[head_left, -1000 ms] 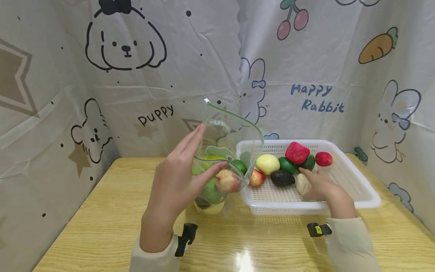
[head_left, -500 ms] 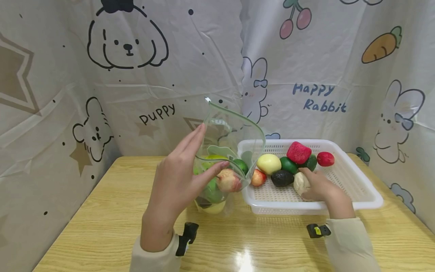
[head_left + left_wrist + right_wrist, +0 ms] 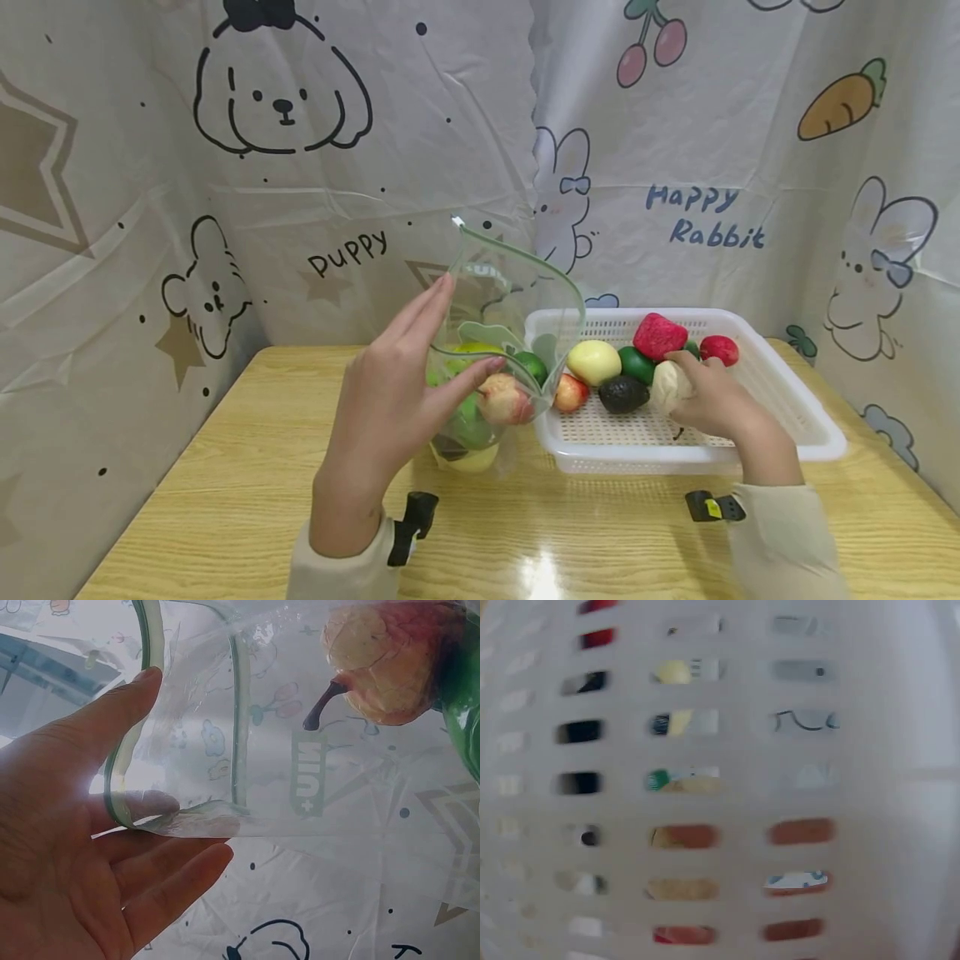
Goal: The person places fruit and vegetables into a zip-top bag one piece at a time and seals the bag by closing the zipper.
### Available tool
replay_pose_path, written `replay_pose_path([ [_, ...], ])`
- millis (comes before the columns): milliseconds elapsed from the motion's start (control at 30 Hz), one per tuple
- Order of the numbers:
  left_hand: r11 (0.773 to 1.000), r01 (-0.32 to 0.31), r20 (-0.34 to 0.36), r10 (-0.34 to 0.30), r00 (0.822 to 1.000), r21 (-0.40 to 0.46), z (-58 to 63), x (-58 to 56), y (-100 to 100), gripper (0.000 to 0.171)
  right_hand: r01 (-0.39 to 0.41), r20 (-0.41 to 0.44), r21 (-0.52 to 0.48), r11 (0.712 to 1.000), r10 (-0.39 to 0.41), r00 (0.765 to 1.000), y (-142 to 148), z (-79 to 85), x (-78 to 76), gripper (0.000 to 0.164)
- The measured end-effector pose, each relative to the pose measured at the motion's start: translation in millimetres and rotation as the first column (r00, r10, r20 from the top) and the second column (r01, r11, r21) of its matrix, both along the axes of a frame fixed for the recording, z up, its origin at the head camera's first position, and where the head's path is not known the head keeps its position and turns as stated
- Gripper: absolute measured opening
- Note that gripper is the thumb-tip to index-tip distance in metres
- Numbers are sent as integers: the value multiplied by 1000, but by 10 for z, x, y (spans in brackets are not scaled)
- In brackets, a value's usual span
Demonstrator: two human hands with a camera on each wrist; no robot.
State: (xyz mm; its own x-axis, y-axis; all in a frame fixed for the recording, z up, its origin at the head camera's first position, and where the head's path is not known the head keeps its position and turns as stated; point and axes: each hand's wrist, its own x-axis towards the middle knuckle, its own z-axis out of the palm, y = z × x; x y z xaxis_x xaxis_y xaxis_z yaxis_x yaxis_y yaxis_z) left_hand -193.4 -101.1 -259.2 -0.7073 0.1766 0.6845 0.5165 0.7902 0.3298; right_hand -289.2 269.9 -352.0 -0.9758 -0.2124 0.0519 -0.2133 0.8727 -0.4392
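A spread left hand (image 3: 393, 379) props a part-filled zip bag (image 3: 525, 300), centre, while the right hand (image 3: 718, 404) grips a cream-coloured fruit (image 3: 667, 388), other produce (image 3: 637, 365) remaining in the basket (image 3: 637, 453), right.

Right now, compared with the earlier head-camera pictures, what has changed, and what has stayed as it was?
The right hand grips the pale fruit and has shifted it up the picture, lifted or pushed away from the person; I cannot tell which. A dark stem now shows below it. The left hand stays at the clear bag; the white basket has not moved.
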Motion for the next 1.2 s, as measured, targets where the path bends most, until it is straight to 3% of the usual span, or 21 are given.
replay_pose_path([
  [200, 1000, -1, -4, 1, 1000, -4, 12, 2, -10, 86, -7, -144, -70, 998, -3, 990, -91, 198, 98, 80],
  [400, 1000, -2, 2, 2, 1000, -6, 22, 10, -22, 86, -39, -288, -124, 991, 2, 958, -206, 402, 217, 87],
  [700, 1000, 0, -3, 0, 1000, -11, 32, 14, -31, 86, -24, -510, -260, 965, -117, 852, -430, 668, 477, 82],
  [833, 1000, 14, 10, -14, 1000, 2, 9, 13, 6, 86, -75, -564, -372, 925, -161, 810, -557, 800, 629, 88],
  [967, 1000, 14, 17, -14, 1000, 7, -20, 22, 28, 86, -176, -644, -453, 874, -184, 742, -736, 907, 786, 92],
  [1200, 1000, 16, 15, -16, 1000, 10, -19, 25, 26, 86, -456, -779, -506, 732, -160, 607, -1054, 1041, 973, 89],
])
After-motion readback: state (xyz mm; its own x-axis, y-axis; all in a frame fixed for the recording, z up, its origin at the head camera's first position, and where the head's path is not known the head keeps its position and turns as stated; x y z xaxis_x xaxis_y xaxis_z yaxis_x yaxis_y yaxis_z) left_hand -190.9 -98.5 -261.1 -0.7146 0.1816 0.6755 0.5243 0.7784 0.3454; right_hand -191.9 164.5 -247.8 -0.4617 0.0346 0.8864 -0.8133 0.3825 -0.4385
